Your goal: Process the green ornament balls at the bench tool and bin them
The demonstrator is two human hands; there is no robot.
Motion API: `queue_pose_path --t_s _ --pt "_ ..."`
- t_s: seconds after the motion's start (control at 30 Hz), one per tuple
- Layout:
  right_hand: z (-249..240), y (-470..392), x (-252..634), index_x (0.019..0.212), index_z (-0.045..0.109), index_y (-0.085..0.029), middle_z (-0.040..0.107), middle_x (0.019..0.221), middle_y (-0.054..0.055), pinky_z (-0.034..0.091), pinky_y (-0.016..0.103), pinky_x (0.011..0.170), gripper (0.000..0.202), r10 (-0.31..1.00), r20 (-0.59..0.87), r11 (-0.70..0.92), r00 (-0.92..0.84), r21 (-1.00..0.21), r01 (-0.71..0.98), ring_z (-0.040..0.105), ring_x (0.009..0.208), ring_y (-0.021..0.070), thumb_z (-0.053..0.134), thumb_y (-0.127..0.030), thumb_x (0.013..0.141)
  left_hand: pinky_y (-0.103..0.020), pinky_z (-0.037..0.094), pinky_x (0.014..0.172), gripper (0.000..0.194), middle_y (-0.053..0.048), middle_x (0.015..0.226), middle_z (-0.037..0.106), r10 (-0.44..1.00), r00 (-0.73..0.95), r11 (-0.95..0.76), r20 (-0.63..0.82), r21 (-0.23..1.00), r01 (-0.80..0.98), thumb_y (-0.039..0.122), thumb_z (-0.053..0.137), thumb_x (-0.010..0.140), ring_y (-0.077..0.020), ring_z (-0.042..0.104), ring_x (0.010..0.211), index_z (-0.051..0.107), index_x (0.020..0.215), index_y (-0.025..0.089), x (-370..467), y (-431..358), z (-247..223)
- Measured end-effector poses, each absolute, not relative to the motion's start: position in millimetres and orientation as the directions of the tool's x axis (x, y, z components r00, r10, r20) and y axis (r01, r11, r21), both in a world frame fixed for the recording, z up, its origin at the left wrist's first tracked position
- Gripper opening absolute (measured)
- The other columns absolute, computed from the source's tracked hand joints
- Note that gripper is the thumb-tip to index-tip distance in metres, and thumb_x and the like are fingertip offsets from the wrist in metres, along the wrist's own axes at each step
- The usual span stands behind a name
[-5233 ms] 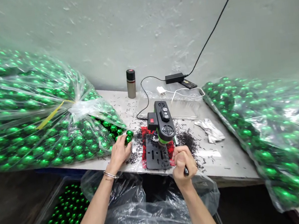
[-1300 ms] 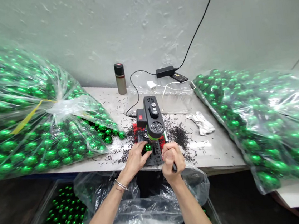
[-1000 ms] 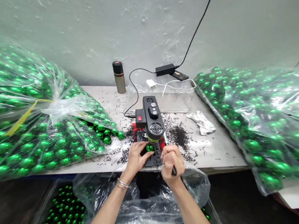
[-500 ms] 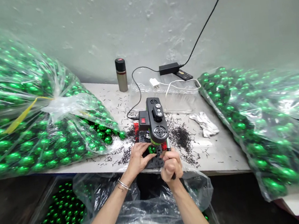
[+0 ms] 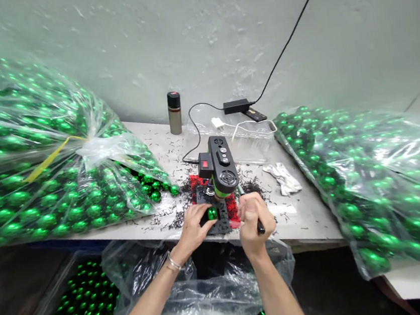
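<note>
A shiny green ball (image 5: 212, 213) sits at the base of a small black bench press (image 5: 223, 163) with a red switch. My left hand (image 5: 195, 225) has its thumb and fingers closed around the ball's near left side. To the right, my right hand (image 5: 255, 218) is wrapped in a fist round the press's lever handle (image 5: 260, 227), whose black end sticks out below the fingers. The press head hangs just beyond the ball. Under the press lies a dark base plate (image 5: 218, 226) with red material (image 5: 232, 208) beside it.
Bulging clear bags of green balls stand left (image 5: 47, 191) and right (image 5: 368, 185). Black shreds litter the table (image 5: 146, 129). Behind are a bottle (image 5: 175, 113), a power adapter (image 5: 236, 106), a white charger (image 5: 217, 123) and a white glove (image 5: 283, 178). Below left, more balls (image 5: 78, 304) fill a container.
My right hand has swung the lever outward to the right. The ball now shows more clearly between my left fingers. The whole view has shifted slightly.
</note>
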State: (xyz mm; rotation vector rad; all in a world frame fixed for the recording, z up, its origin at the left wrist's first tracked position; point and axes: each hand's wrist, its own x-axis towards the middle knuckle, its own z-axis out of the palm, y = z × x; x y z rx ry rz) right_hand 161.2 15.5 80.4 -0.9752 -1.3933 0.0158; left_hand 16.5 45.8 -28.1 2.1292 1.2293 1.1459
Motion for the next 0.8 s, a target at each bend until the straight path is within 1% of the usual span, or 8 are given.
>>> queue_pose_path --t_s 0.1,0.23,0.3,0.37,0.43,0.53,0.63,0.8 --pt "85.6 15.0 158.6 0.063 0.042 -0.021 0.048 0.065 -0.001 0.039 0.028 0.056 0.033 0.541 0.803 0.621 0.248 -0.581 0.526 0.05 0.062 0.0124 0.042 -0.013 0.095 -0.05 0.045 0.103 0.039 -0.012 0.123 0.066 0.799 0.355 -0.601 0.485 0.621 0.504 0.029 0.059 0.094 -0.0279 0.059 0.116 0.058 0.132 0.024 2.1 11.2 -30.6" --pt "67.9 13.2 155.9 0.063 0.043 -0.021 0.047 0.064 -0.002 0.039 0.028 0.057 0.033 0.512 0.816 0.632 0.267 -0.569 0.527 0.05 0.062 0.0121 0.041 -0.012 0.095 -0.051 0.042 0.108 0.056 -0.014 0.136 0.059 0.732 0.448 -0.681 0.514 0.524 0.511 0.04 0.061 0.092 -0.0304 0.053 0.127 0.047 0.143 0.023 -18.9 -15.0 -30.4" --pt "60.3 12.7 154.7 0.063 0.043 -0.02 0.048 0.066 -0.001 0.039 0.028 0.057 0.033 0.516 0.808 0.633 0.285 -0.583 0.509 0.05 0.062 0.0118 0.041 -0.012 0.095 -0.05 0.043 0.105 0.048 -0.013 0.133 0.06 0.771 0.35 -0.624 0.531 0.526 0.578 0.037 0.057 0.095 -0.0299 0.054 0.124 0.05 0.14 0.024 -27.7 -2.5 -23.5" --pt "56.6 12.6 153.9 0.062 0.042 -0.02 0.048 0.068 -0.001 0.039 0.028 0.056 0.035 0.519 0.8 0.632 0.3 -0.596 0.495 0.05 0.061 0.0117 0.04 -0.013 0.096 -0.048 0.044 0.102 0.034 -0.012 0.128 0.063 0.835 0.171 -0.488 0.524 0.56 0.67 0.029 0.05 0.097 -0.0294 0.056 0.12 0.058 0.13 0.024 -35.1 25.7 -12.5" --pt "55.6 12.8 153.5 0.061 0.041 -0.02 0.048 0.068 -0.001 0.039 0.028 0.055 0.035 0.521 0.795 0.629 0.31 -0.603 0.49 0.05 0.061 0.0115 0.04 -0.014 0.096 -0.047 0.044 0.1 0.026 -0.015 0.124 0.062 0.894 0.039 -0.324 0.446 0.583 0.745 0.025 0.049 0.097 -0.0313 0.056 0.116 0.063 0.118 0.02 -40.4 60.4 -1.0" --pt "55.8 12.8 153.4 0.061 0.041 -0.02 0.048 0.068 -0.001 0.039 0.027 0.055 0.035 0.521 0.796 0.625 0.309 -0.602 0.497 0.05 0.06 0.0111 0.04 -0.013 0.096 -0.045 0.045 0.095 0.018 -0.015 0.111 0.062 0.922 0.014 -0.261 0.386 0.598 0.758 0.019 0.053 0.092 -0.0306 0.059 0.103 0.063 0.107 0.016 -42.6 102.7 8.9" --pt "55.8 12.5 153.9 0.061 0.04 -0.02 0.048 0.067 -0.001 0.039 0.027 0.055 0.036 0.514 0.806 0.63 0.295 -0.587 0.509 0.05 0.061 0.0112 0.04 -0.013 0.096 -0.04 0.047 0.088 0.011 -0.01 0.101 0.06 0.944 0.015 -0.234 0.33 0.637 0.735 0.015 0.057 0.088 -0.0267 0.061 0.09 0.06 0.099 0.017 -39.4 120.9 9.9" --pt "53.8 12.2 154.3 0.061 0.042 -0.02 0.048 0.065 -0.001 0.04 0.028 0.056 0.036 0.512 0.808 0.633 0.292 -0.584 0.508 0.05 0.061 0.012 0.04 -0.014 0.096 -0.042 0.047 0.089 0.014 -0.007 0.09 0.062 0.975 -0.043 -0.141 0.22 0.751 0.645 0.018 0.064 0.083 -0.0269 0.063 0.091 0.057 0.095 0.017 -41.8 117.9 12.8"
